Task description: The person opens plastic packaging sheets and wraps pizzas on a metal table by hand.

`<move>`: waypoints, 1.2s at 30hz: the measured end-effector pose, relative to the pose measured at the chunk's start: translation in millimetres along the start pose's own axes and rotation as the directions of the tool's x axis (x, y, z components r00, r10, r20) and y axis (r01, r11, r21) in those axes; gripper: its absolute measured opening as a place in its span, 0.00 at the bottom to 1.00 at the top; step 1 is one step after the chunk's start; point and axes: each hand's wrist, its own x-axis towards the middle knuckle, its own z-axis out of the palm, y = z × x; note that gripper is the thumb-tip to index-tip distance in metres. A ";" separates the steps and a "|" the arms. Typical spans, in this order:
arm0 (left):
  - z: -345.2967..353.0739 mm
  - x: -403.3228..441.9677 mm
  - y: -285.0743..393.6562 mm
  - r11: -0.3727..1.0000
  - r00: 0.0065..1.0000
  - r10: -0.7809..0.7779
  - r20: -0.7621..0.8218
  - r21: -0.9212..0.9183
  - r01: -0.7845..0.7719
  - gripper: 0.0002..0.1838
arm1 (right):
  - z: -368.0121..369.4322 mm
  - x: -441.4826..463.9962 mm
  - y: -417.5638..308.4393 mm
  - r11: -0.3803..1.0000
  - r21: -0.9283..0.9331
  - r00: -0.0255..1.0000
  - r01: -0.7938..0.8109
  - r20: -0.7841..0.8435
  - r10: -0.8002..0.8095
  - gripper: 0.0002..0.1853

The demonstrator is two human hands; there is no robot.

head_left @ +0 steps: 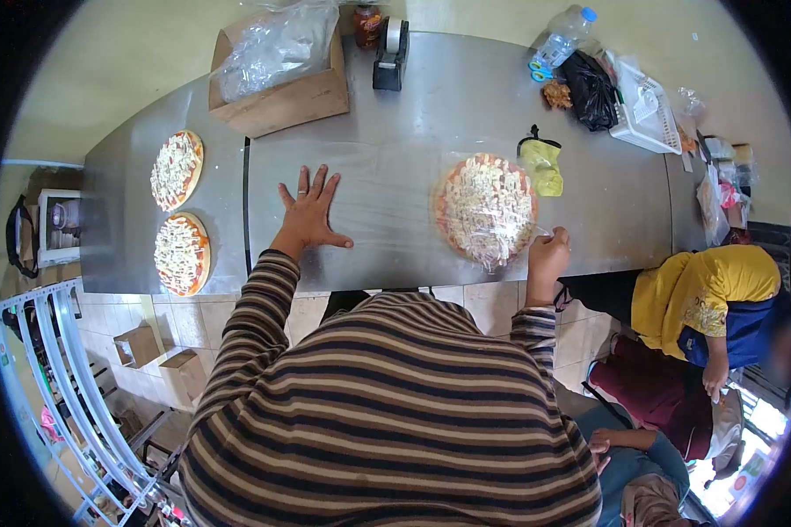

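Note:
My left hand [308,213] lies spread on clear plastic film [373,198] that stretches over the metal table [387,119]. At the film's right part, a round pizza [488,206] with white shredded topping lies beneath or inside the plastic. Beside the pizza's lower right edge, my right hand [549,250] is closed with its fingers pinched on the plastic's edge. Two more topped pizzas, one upper [177,170] and one lower [182,254], rest on the table's left part, left of a dark strip.
A cardboard box [286,104] of plastic bags and a tape dispenser [390,57] stand at the back. A yellow-green pouch [542,165], black bag [587,88], bottle [564,39] and white basket [643,105] are on the right. People sit at lower right.

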 end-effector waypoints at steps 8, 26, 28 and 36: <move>12.3 6.6 -5.1 1.000 1.000 -0.001 -0.003 -0.008 0.000 0.71 | -17.5 19.4 112.0 0.947 -0.040 0.944 -0.320 -0.096 0.315 0.14; 8.8 7.0 -4.5 0.999 0.999 -0.036 0.022 -0.015 0.037 0.72 | -2.1 0.8 24.8 0.210 0.788 0.748 -0.579 0.411 0.520 0.04; 6.7 6.1 -3.0 0.999 0.999 -0.038 0.026 -0.017 0.039 0.72 | 3.0 0.2 31.4 0.191 0.800 0.745 -0.569 0.403 0.532 0.04; 4.2 5.4 -5.8 1.000 0.999 -0.023 0.042 -0.011 0.024 0.72 | -8.5 -4.8 84.5 0.966 0.205 0.987 -0.155 0.004 0.158 0.09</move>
